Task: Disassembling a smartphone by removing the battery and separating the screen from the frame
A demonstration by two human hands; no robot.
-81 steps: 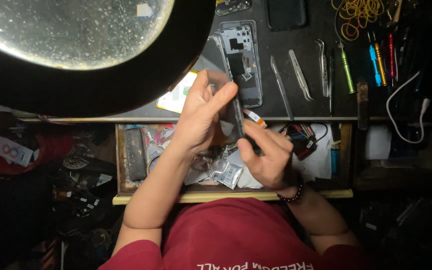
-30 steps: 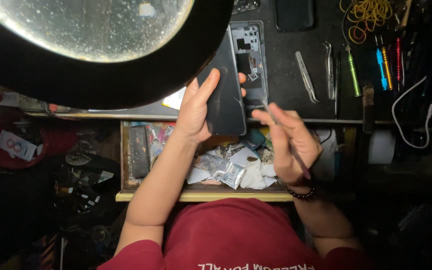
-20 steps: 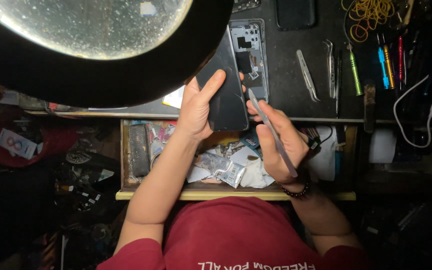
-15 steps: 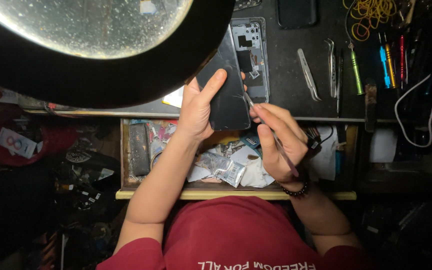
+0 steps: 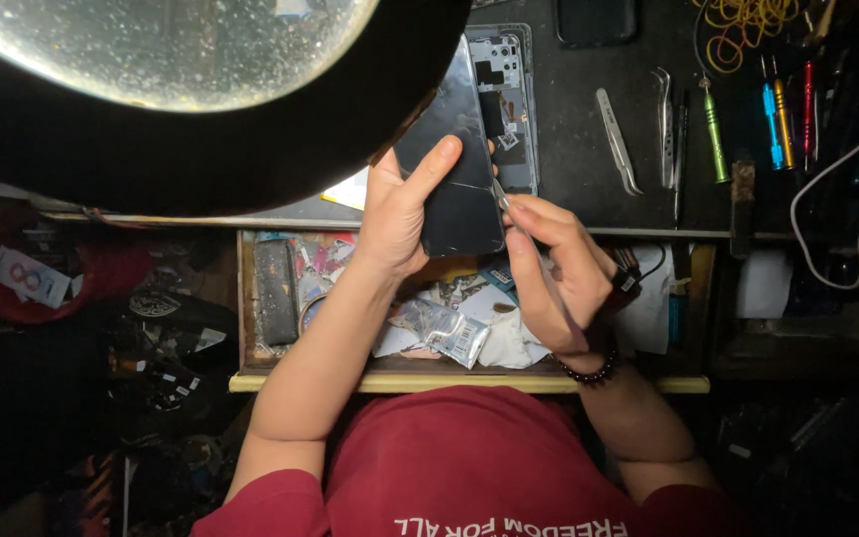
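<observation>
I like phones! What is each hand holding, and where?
Left hand holds the dark phone panel by its lower end. Right hand fingers pinch a thin metal tool near its tip.

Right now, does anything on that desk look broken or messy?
Yes. The phone body lies on the dark mat with its back off, so its insides show. The left hand holds a dark panel while the right hand puts a thin tool to its edge. The open drawer below is a jumble of packets.
</observation>
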